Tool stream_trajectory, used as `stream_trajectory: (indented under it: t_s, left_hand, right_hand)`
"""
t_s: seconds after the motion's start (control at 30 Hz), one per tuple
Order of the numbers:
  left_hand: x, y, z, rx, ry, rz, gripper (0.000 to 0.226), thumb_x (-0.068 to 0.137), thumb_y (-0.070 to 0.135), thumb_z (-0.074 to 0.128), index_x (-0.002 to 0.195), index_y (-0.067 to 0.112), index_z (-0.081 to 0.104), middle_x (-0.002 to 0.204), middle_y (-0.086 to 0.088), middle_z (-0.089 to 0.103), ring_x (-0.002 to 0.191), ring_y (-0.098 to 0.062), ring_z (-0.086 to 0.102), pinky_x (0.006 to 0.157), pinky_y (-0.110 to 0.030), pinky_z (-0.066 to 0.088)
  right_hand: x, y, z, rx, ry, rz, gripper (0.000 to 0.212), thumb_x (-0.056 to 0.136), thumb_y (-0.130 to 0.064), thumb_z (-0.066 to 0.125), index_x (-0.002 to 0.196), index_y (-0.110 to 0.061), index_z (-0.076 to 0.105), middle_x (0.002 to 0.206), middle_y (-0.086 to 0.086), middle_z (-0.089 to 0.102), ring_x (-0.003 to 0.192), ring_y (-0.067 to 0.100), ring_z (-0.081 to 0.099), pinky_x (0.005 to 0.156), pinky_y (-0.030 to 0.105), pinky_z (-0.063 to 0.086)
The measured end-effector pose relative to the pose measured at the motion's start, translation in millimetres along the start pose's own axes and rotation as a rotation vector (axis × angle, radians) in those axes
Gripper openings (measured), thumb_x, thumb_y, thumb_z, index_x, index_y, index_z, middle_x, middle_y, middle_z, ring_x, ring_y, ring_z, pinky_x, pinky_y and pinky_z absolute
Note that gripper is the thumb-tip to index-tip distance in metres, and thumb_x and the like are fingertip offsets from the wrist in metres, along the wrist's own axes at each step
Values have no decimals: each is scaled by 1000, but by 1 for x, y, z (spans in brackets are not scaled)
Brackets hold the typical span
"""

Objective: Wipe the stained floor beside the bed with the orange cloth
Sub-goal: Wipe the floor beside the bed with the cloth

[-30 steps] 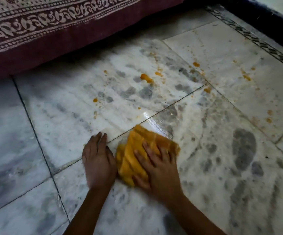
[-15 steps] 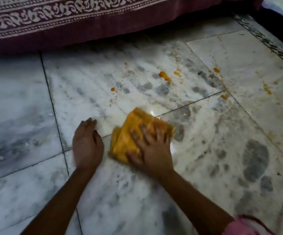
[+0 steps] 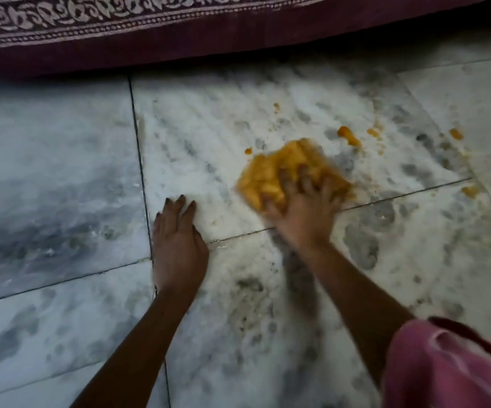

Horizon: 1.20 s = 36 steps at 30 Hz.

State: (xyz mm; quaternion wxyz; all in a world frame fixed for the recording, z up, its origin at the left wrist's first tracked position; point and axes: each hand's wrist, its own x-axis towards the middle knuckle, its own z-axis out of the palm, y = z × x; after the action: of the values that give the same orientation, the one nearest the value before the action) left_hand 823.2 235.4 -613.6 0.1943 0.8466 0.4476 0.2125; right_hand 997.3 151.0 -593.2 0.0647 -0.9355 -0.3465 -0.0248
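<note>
Pressing orange cloth (image 3: 276, 175) onto stained floor (image 3: 209, 136) with right hand (image 3: 303, 213), grip curled into its folds. Bracing left hand (image 3: 178, 248) flat alongside, grip straight-fingered, holding nothing.

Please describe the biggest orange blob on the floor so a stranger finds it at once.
Look below the bed, onto the marble floor. The right hand grips an orange cloth there; up and right of it, not touching, lies the blob, bigger than the surrounding specks.
</note>
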Motion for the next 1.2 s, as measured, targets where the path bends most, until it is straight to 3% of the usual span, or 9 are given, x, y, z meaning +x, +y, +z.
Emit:
stream_trajectory:
  t_s: [0.1,0.23,0.37,0.47,0.67,0.8,0.93,1.03,1.2]
  left_hand:
    - [0,-3,-4,-143,4,-31,50,77,2,34,123,1,55,135,-16,50,132,-32,37,110,-50,27]
    - [-1,0,-10,-313,77,-69,48,80,1,32,122,1,56,129,1,47,131,-26,38,110,-50,29]
    - [-1,-1,-8,-350,66,-50,44,81,0,34,119,2,58,126,-6,55,130,-29,41,106,-55,32]
    - [-2,-4,-8,-388,69,-76,44,83,3,34,121,3,56,126,-14,57,130,-28,42,107,-52,33]
    - [2,-3,-15,-444,167,-149,43,87,3,34,126,2,51,127,-16,54,114,-13,45,96,-1,26]
    - [0,-1,-14,-436,140,-154,43,88,7,32,127,3,50,128,-14,54,119,-20,49,102,-15,31]
    - [-1,1,-8,-389,93,-89,42,87,6,34,125,3,52,128,-14,55,126,-27,46,108,-44,33]
    - [-1,-2,-8,-377,82,-70,41,87,5,35,124,2,52,127,-14,56,126,-28,45,106,-52,35]
    - [4,0,-12,-421,113,-127,42,89,11,34,128,5,50,129,-13,54,117,-13,45,102,-23,33]
  right_hand:
    - [-59,-28,1,58,-6,-331,62,81,-65,35,134,-36,48,145,0,45,121,42,46,95,56,36]
    - [-114,81,-22,80,-71,-706,56,86,-62,44,132,-31,50,138,7,51,115,35,55,93,48,42]
    - [-35,129,-35,-70,57,-302,49,84,-56,46,121,-25,58,123,22,57,85,45,59,69,43,49]
    - [33,50,-27,97,-36,211,53,83,-51,55,128,-23,53,137,18,43,111,43,51,88,45,45]
    - [-46,-61,-16,92,-101,-324,52,82,-55,44,126,-32,56,126,10,53,92,35,55,71,36,47]
    - [-110,58,-26,129,-118,-637,50,87,-58,46,126,-29,56,123,13,61,99,33,60,79,38,47]
    - [-46,143,-39,-65,-28,-323,60,88,-68,29,123,-26,54,122,23,57,84,43,57,71,41,47]
    - [35,74,-41,-20,-46,123,56,91,-57,37,135,-24,47,145,16,37,120,43,42,96,45,37]
    - [5,-55,-2,60,-135,-277,54,88,-55,40,138,-36,42,153,2,30,136,39,26,107,58,18]
